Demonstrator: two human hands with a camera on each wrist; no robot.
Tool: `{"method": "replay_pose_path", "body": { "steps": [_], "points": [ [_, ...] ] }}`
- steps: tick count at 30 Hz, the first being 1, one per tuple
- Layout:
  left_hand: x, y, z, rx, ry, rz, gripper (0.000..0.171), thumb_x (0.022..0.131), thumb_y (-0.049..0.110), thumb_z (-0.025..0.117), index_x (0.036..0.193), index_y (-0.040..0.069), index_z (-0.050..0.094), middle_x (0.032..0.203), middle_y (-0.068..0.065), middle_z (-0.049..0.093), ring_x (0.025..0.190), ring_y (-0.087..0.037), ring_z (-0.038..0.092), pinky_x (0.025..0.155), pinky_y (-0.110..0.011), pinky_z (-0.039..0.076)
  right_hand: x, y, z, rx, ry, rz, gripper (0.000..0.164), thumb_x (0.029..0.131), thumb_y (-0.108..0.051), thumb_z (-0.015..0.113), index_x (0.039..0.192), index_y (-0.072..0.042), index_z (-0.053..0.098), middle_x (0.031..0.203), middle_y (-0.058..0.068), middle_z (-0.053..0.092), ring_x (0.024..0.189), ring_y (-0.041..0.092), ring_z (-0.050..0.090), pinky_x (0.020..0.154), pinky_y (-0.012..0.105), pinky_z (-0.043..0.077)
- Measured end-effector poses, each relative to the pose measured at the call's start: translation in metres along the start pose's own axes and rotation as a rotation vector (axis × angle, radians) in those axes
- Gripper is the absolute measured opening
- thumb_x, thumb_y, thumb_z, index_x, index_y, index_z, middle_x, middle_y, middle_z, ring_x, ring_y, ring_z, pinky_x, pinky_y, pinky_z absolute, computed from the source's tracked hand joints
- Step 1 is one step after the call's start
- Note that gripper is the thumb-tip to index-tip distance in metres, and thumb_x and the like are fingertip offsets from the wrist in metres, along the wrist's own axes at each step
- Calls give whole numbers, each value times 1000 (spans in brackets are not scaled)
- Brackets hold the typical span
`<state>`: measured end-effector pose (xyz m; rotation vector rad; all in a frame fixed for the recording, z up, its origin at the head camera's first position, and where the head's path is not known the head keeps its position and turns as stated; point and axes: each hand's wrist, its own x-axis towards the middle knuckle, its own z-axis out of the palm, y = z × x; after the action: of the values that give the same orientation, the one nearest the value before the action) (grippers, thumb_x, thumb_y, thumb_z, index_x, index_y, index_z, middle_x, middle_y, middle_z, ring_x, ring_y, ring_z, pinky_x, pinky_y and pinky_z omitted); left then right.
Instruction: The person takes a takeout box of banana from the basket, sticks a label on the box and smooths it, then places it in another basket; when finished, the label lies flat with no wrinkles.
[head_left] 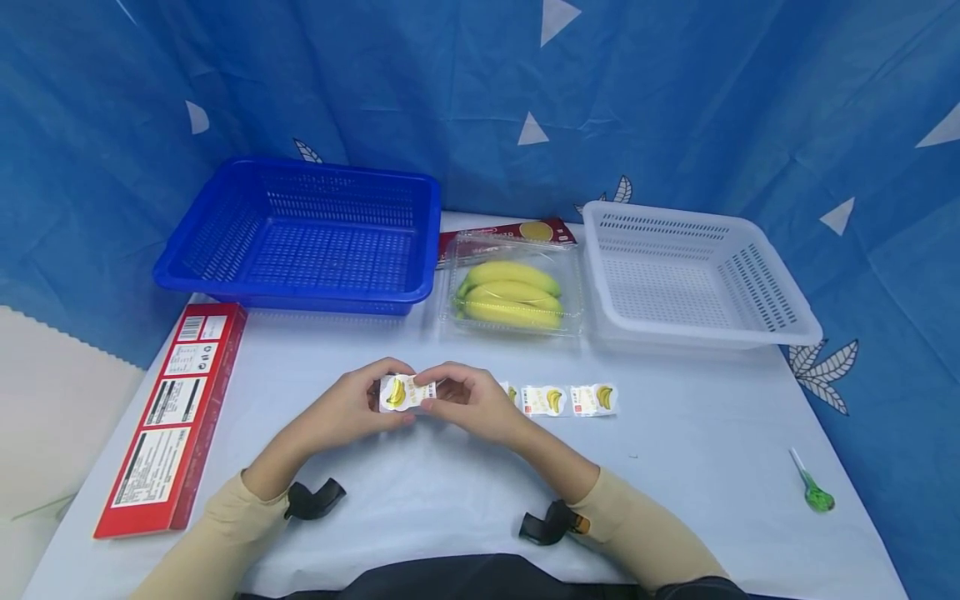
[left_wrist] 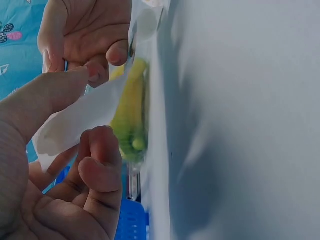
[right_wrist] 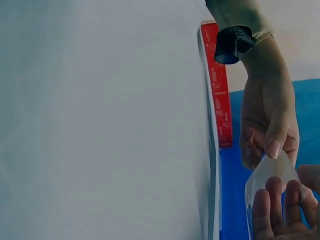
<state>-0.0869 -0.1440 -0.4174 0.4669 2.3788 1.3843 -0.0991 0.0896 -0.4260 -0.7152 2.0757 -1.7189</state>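
Observation:
A white sticker with a printed banana (head_left: 397,392) is held up in front of me between both hands. My left hand (head_left: 347,410) grips its left end, thumb on the near side. My right hand (head_left: 483,406) pinches the other end. From the left wrist view, the sticker's pale, blank underside (left_wrist: 82,120) shows between the left hand's thumb and curled fingers. Beyond it the right hand's fingers (right_wrist: 280,205) appear in the right wrist view. Other banana stickers (head_left: 544,400) lie in a row right of the hands, one partly hidden by the right hand.
Behind the hands, bananas (head_left: 510,304) sit in a clear plastic box (head_left: 573,312). A blue basket (head_left: 423,250) stands back left, a white basket (head_left: 795,321) back right. A long red box (head_left: 161,417) lies at left, a small green-headed spoon-like item (head_left: 817,498) at right.

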Motion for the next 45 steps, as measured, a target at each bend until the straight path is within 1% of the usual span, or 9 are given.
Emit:
{"method": "replay_pose_path", "body": {
  "steps": [10, 14, 16, 20, 24, 28, 33, 39, 45],
  "points": [
    [-3, -8, -2, 30, 38, -25, 44, 80, 21, 84, 118, 21, 60, 79, 0, 57, 66, -15, 52, 54, -25, 47, -2, -2, 0, -12, -2, 1, 27, 91, -12, 72, 118, -11, 70, 104, 7, 69, 82, 12, 59, 66, 20, 50],
    [-5, -10, -3, 83, 49, -42, 45, 79, 21, 84, 118, 21, 61, 74, 0, 56, 61, -13, 50, 51, -24, 44, -3, -2, 0, -23, -11, -12, 26, 91, -12, 72, 117, -13, 70, 101, 5, 68, 82, 11, 59, 65, 21, 49],
    [-6, -11, -5, 142, 64, -42, 47, 78, 21, 85, 119, 20, 61, 78, -1, 57, 61, -14, 49, 51, -25, 43, -3, -3, -1, -29, -19, -24, 26, 91, -12, 72, 117, -13, 70, 101, 4, 68, 82, 11, 59, 65, 22, 50],
    [-10, -11, -8, 283, 118, -24, 55, 73, 27, 88, 121, 18, 63, 107, -7, 57, 88, -23, 54, 73, -37, 51, -6, -5, -5, -45, -26, -46, 27, 91, -11, 72, 117, -14, 70, 104, 3, 68, 84, 11, 59, 69, 23, 52],
    [-13, -7, -12, 354, 152, -7, 69, 69, 36, 91, 129, 20, 61, 132, -9, 50, 119, -31, 45, 95, -55, 45, -8, -8, -10, -53, -19, -66, 27, 91, -11, 71, 118, -13, 70, 108, 4, 69, 85, 14, 59, 72, 26, 54],
    [-11, 1, -13, 201, 106, 34, 76, 73, 36, 89, 139, 23, 53, 139, -4, 52, 117, -29, 49, 90, -49, 49, -8, -11, -15, -64, 4, -80, 26, 91, -12, 72, 117, -15, 70, 108, 2, 68, 88, 17, 59, 75, 28, 56],
    [-2, 10, -6, -20, 55, 113, 65, 82, 27, 83, 139, 20, 52, 127, -4, 61, 105, -24, 59, 78, -32, 54, -10, -14, -22, -60, 48, -103, 24, 91, -10, 72, 115, -14, 70, 106, 4, 67, 88, 18, 58, 76, 29, 56],
    [11, 15, 2, -113, 73, 142, 53, 87, 21, 78, 134, 14, 55, 110, -10, 66, 93, -20, 61, 69, -25, 53, -13, -17, -34, -60, 97, -109, 23, 93, -8, 68, 116, -9, 69, 108, 8, 66, 82, 19, 58, 70, 34, 57],
    [21, 23, 9, -102, 95, 174, 46, 88, 20, 77, 129, 16, 58, 103, -10, 64, 85, -17, 60, 64, -24, 50, -14, -15, -44, -131, 165, -112, 25, 93, -10, 69, 118, -10, 68, 108, 7, 68, 82, 17, 59, 74, 28, 55]
  ]
}}
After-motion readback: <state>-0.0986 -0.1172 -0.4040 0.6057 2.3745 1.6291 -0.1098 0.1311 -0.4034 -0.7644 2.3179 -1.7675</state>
